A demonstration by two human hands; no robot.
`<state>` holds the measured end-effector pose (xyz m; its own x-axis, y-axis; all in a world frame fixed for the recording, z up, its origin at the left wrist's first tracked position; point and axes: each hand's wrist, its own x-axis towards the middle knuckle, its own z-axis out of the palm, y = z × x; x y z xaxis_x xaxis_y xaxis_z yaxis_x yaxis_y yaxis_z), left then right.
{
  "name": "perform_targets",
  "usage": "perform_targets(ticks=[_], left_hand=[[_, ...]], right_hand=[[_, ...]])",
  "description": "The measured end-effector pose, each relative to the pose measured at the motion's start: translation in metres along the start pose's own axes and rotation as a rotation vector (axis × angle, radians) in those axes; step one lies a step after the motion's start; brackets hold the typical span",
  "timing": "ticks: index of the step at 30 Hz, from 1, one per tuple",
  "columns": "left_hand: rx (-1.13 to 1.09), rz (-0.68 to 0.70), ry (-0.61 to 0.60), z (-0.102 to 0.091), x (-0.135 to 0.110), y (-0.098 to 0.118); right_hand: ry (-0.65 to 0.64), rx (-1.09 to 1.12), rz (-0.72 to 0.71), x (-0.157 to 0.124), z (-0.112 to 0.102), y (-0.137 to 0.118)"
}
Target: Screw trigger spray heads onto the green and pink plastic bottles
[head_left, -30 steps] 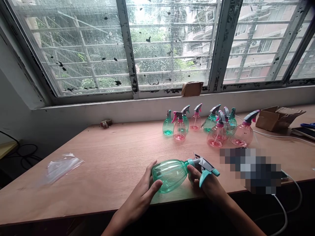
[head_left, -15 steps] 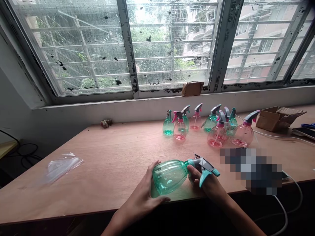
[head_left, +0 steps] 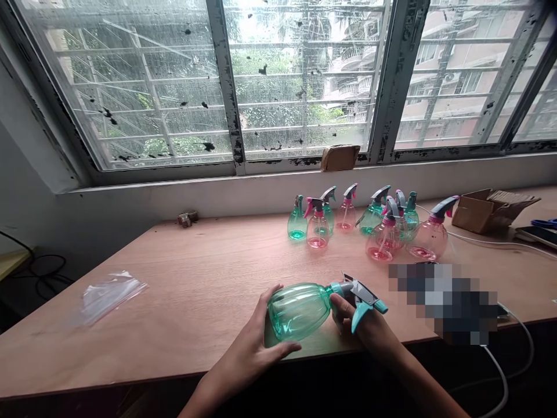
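Observation:
A clear green spray bottle (head_left: pixel 298 312) lies on its side in the air between my hands, above the table's front edge, its grey and teal trigger head pointing right. My left hand (head_left: pixel 255 342) cups the bottle's base, thumb below and fingers behind it. Around the neck, just under the trigger head, my right hand (head_left: pixel 365 325) is closed; some of its fingers are hidden behind the bottle. Farther back on the table stand several pink spray bottles (head_left: pixel 427 239) and green spray bottles (head_left: pixel 297 223), all upright with trigger heads.
On the wooden table (head_left: pixel 195 302) a clear plastic bag (head_left: pixel 114 295) lies at left. An open cardboard box (head_left: pixel 483 212) sits at back right, near a white cable (head_left: pixel 498 242). A blurred-out dark object (head_left: pixel 448 299) is right of my hands. A brown block (head_left: pixel 340 158) rests on the sill.
Almost nothing differs. Both hands keep the same hold on the green spray bottle, and the whole view has shifted very slightly.

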<state>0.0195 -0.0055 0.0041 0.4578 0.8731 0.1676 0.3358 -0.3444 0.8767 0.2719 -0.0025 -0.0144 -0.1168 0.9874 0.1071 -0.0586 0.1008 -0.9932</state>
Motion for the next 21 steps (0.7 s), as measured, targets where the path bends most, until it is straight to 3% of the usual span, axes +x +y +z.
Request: perform_targets(ticks=[13,21], left_hand=[[-0.031,-0.027,-0.005,-0.0037,-0.0016,-0.0042],[0.016,0.012,0.01,-0.0001,0.0016,-0.0041]], right_hand=[[-0.014,-0.034,-0.001,0.0006,-0.0017,0.0028],[-0.001,0.062,-0.002,0.0016,0.0003,0.0048]])
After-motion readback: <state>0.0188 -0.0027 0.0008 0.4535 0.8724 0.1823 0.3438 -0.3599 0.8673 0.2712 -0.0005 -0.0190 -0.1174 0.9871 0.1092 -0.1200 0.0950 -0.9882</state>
